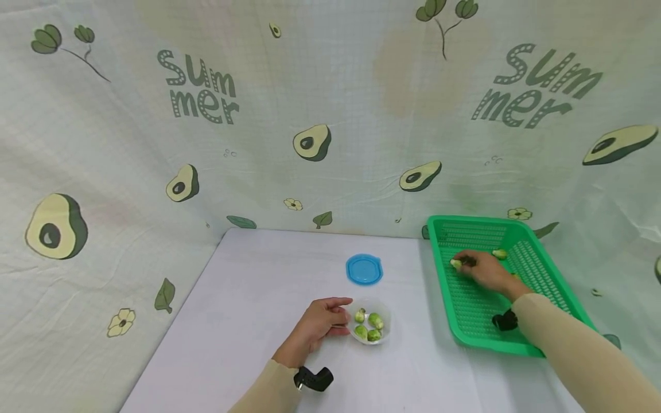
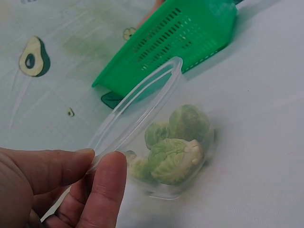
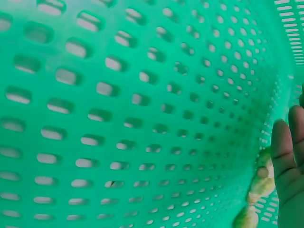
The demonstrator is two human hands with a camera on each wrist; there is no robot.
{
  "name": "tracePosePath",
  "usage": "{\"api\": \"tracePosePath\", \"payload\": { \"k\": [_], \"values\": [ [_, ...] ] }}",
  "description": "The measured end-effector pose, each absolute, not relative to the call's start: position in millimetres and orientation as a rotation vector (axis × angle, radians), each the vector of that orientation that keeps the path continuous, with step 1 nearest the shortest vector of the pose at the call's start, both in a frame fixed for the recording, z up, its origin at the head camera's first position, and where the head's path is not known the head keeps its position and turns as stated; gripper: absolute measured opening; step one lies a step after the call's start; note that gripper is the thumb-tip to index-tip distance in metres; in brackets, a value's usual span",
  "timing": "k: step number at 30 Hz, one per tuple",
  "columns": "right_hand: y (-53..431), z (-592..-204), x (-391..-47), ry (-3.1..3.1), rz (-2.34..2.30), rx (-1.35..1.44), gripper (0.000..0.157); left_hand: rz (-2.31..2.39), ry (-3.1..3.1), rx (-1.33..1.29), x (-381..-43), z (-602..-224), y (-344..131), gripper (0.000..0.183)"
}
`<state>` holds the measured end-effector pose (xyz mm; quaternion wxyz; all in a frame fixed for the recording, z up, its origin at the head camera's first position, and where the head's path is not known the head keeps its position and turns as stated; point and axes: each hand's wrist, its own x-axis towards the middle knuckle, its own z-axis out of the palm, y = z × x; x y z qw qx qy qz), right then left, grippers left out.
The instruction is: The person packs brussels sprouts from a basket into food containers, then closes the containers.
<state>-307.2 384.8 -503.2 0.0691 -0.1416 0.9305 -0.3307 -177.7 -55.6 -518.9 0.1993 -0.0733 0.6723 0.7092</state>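
My left hand pinches the rim of a clear plastic bowl between thumb and fingers. Several green Brussels sprouts lie at the bottom of this round bowl, which stands on the table. Inside the green basket, my right hand holds a Brussels sprout at its fingertips near the basket's left wall. Only some fingers of that hand show at the right edge of the right wrist view; its sprout cannot be made out there. More sprouts lie in the basket, one beyond the hand.
A blue round lid lies flat on the table behind the bowl. The slotted green basket stands at the right, its high walls around my right hand. A printed cloth hangs behind the white tabletop.
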Motion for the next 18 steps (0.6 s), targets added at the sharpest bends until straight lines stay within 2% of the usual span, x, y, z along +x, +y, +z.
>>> {"api": "tracePosePath", "payload": {
  "k": [18],
  "values": [
    [385, -462, -278, 2.864, -1.158, -0.289, 0.047, 1.983, 1.899, -0.181, -175, -518, -55, 0.047]
  ]
}}
